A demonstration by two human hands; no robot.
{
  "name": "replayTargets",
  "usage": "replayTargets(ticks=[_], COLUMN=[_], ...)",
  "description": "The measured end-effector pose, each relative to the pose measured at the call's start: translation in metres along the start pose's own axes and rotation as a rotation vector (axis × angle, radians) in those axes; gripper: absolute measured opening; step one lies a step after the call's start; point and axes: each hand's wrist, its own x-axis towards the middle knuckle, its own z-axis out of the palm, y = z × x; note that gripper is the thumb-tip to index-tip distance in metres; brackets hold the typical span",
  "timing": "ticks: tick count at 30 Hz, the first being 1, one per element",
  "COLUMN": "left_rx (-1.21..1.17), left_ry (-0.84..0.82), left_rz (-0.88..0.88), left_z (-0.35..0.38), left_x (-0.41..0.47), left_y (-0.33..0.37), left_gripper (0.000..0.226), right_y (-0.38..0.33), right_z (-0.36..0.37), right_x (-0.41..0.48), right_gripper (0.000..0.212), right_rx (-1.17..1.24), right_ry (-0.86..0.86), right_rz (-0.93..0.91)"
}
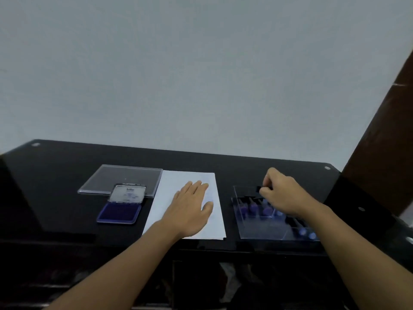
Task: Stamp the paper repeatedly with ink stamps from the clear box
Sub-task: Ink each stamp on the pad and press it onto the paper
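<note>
1. Work on the stamping task is pictured at the picking stage. The right hand (283,193) is held over the far end of the clear box (263,227), at the right of the black table (55,175). It is pinched on a dark stamp (259,189). Whether the stamp is lifted clear of the box cannot be told through the blur.
2. The left hand (190,204) is laid flat on the paper (165,193) with straight fingers and grasps nothing. The sheet is judged to be pinned this way so that it is not dragged when a stamp is pressed down.
3. The paper is placed at the middle of the table, between the ink pad (119,212) at the left and the box at the right. Each is thus judged to be within one short reach. Faint marks near the sheet's right edge are too blurred to be called prints.
4. The ink pad is set open just left of the paper, with its cover raised at the far side and the blue pad bared. It is judged to be ready for a stamp to be inked on the way to the sheet.
5. Purple-headed stamps (253,208) are seen lying in the box's compartments, in a row across the middle, with more at the near right corner.
6. A clear lid (120,177) is laid flat behind the ink pad, just beside the paper's far left corner. It is judged to be parked there so that the box is kept open.
</note>
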Motion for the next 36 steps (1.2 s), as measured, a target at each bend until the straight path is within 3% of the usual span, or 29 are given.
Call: replayTargets(ticks=[16,28,36], left_rx=[-0.021,0.053,0.161], left_ry=[0.217,0.216,0.170], left_rz=[-0.246,-0.496,-0.520], left_z=[-0.074,-0.068,-0.048], left_x=[-0.069,-0.082,-0.079], left_y=[-0.145,-0.246,-0.277], left_gripper=[0.046,0.050,0.057], right_y=[-0.156,-0.233,-0.269], right_z=[0.094,0.187,0.221], right_x=[0.033,0.051,0.076], right_gripper=[0.008,0.013,0.012], right_rx=[-0.004,0.018,-0.045], right_ry=[-0.115,-0.273,-0.332], right_rz=[-0.275,-0.395,-0.445])
